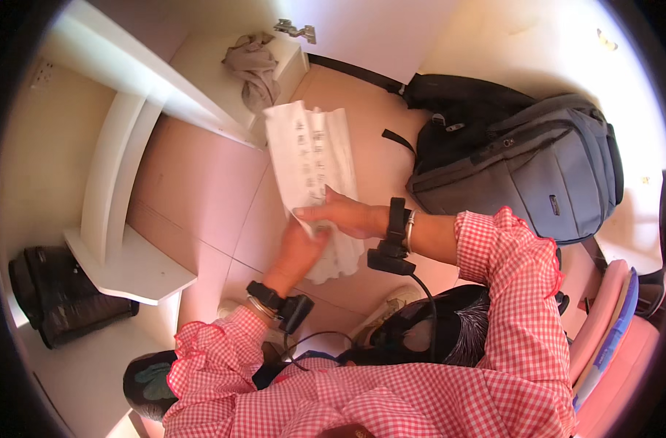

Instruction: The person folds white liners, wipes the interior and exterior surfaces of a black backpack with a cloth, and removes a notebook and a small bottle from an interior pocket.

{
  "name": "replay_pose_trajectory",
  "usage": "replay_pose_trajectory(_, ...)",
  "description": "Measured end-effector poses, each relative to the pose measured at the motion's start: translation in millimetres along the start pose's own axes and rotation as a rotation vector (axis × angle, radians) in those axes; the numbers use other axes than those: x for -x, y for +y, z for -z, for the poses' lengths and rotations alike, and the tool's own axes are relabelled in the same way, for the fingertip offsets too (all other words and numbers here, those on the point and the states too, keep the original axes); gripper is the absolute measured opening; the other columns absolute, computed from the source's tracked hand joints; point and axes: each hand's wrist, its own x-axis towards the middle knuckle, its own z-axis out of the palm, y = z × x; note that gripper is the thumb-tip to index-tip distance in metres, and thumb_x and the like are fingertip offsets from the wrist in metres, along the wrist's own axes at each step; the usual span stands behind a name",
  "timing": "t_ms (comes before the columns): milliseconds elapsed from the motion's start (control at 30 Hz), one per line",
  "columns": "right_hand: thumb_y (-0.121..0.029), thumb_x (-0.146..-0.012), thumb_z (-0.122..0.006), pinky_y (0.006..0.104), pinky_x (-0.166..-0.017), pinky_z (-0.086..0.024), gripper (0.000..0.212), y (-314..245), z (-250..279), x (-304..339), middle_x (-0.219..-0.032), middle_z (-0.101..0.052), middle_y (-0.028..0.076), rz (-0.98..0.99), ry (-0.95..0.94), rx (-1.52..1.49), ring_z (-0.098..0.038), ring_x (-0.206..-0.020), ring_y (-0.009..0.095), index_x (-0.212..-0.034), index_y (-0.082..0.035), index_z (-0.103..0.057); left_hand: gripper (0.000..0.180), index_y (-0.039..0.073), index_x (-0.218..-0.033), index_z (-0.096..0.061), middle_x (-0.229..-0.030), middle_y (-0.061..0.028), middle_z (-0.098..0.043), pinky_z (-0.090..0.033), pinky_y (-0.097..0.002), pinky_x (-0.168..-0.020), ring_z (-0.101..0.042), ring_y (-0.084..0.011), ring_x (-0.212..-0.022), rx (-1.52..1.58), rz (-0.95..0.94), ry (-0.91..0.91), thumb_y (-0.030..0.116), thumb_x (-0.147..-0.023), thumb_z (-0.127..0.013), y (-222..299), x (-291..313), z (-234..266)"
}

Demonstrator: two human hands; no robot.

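- A white sheet (322, 150), creased and marked with dark writing, is held above the tiled floor (187, 193), around the middle of the scene.
- The right hand (351, 217) holds the sheet, thumb lying across its front, fingers closed around it.
- The left hand (300, 252) is at the sheet's near left part, just beside the right hand; its fingers are blurred and partly hidden, so I cannot tell how tightly they close.
- Both wrists wear black straps with small black boxes.
- A grey backpack (519, 171) lies on the far right.
- A crumpled cloth (253, 69) hangs over a white ledge (293, 73), far left.
- A black bag (70, 299) sits near left.
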Motion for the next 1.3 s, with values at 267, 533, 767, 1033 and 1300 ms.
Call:
replay_pose_trajectory(267, -0.012, -0.080, -0.064, 0.0346, -0.086, -0.046, 0.039, -8.7, 46.4, 34.1, -0.104, -0.060, 0.011, 0.053, 0.409, 0.117, -0.058, -0.094, 0.020, -0.115, 0.001, -0.053, 0.036, -0.003, -0.111, -0.054, -0.100, -0.0113, -0.062, -0.049, -0.0316, -0.079, -0.060, -0.0203, -0.091, 0.202, -0.139, -0.202, 0.016, -0.082, -0.065, 36.1, 6.8, -9.4)
replay_pose_trajectory(533, -0.017, -0.088, -0.051, 0.0346, -0.085, -0.049, 0.033, -19.4, 68.5, 58.6, -0.107, -0.061, 0.008, 0.223, 0.544, -0.231, -0.061, -0.095, 0.021, -0.117, -0.001, -0.054, 0.050, -0.008, -0.108, -0.051, -0.100, -0.0196, -0.061, -0.048, -0.0342, -0.078, -0.060, -0.0269, -0.094, -0.091, 0.169, 0.291, 0.026, -0.077, -0.070, -75.5, -62.0, 39.2)
replay_pose_trajectory(767, -0.021, -0.092, -0.047, 0.0370, -0.088, -0.048, 0.035, -27.6, 69.3, 74.7, -0.111, -0.061, 0.009, 0.195, 0.683, -0.253, -0.060, -0.098, 0.022, -0.120, -0.002, -0.053, 0.068, -0.012, -0.111, -0.042, -0.104, -0.0268, -0.058, -0.047, -0.0398, -0.083, -0.058, -0.0367, -0.099, -0.179, 0.230, 0.189, 0.033, -0.071, -0.074, -59.3, -80.1, -2.3)
replay_pose_trajectory(1033, -0.024, -0.092, -0.046, 0.0357, -0.090, -0.048, 0.036, -45.2, 65.3, 79.9, -0.111, -0.061, 0.009, 0.254, 0.628, -0.268, -0.060, -0.100, 0.021, -0.121, -0.002, -0.052, 0.047, -0.012, -0.111, -0.051, -0.099, -0.0223, -0.063, -0.051, -0.0339, -0.076, -0.064, -0.0295, -0.087, 0.224, 0.137, 0.006, 0.018, -0.079, -0.066, -92.5, -71.0, 13.5)
replay_pose_trajectory(1300, -0.022, -0.091, -0.048, 0.0340, -0.081, -0.051, 0.034, -39.6, 81.0, 87.6, -0.103, -0.063, 0.008, 0.241, 0.695, -0.182, -0.062, -0.092, 0.019, -0.116, -0.001, -0.055, 0.025, -0.005, -0.101, -0.062, -0.085, -0.0106, -0.067, -0.050, -0.0298, -0.070, -0.063, -0.0179, -0.080, 0.193, 0.490, -0.037, 0.014, -0.084, -0.058, -101.4, -36.7, 119.0)
